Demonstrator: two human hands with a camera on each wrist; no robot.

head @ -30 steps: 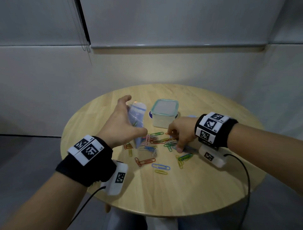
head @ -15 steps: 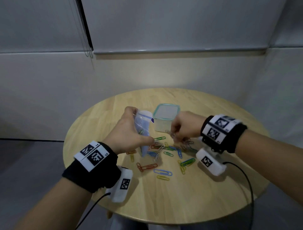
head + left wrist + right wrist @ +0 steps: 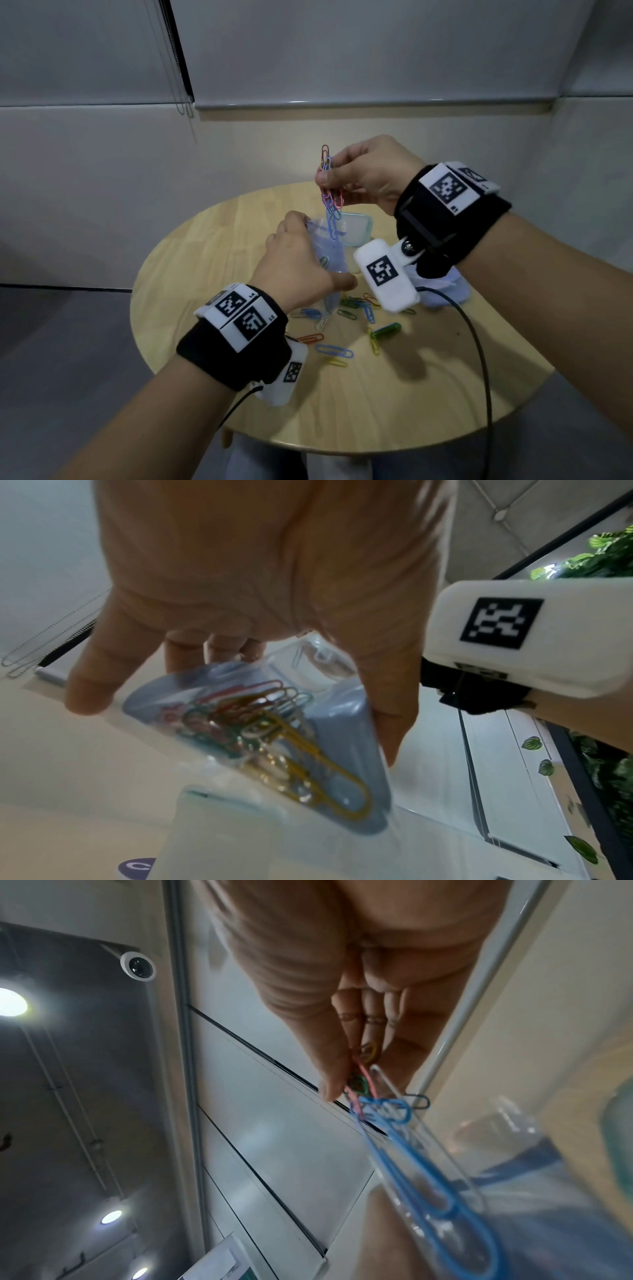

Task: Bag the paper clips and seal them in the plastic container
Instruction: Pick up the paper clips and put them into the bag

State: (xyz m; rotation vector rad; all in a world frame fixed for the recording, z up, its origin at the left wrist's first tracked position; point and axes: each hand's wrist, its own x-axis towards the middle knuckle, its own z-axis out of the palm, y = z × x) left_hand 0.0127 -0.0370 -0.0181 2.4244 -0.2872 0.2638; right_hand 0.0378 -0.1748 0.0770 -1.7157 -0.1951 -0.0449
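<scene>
My left hand (image 3: 294, 260) grips a clear plastic bag (image 3: 329, 253) upright above the round wooden table (image 3: 219, 260), mouth upward. In the left wrist view the bag (image 3: 346, 750) holds several coloured paper clips (image 3: 274, 737). Above the bag's mouth my right hand (image 3: 359, 174) pinches a bunch of paper clips (image 3: 330, 195) that dangles toward the opening; in the right wrist view the blue clips (image 3: 421, 1172) hang from the fingertips (image 3: 330, 1088). The clear container with a teal rim (image 3: 358, 228) stands just behind the bag. Several loose clips (image 3: 356, 308) lie on the table.
A pale blue lid or cloth-like object (image 3: 445, 291) lies at the right, partly hidden by my right wrist camera. A cable (image 3: 479, 359) runs from that wrist over the table's front right. Walls stand close behind the table.
My right hand has risen from the table with a bunch of clips and now holds it over the bag. My left hand has lifted the bag and turned its mouth upward.
</scene>
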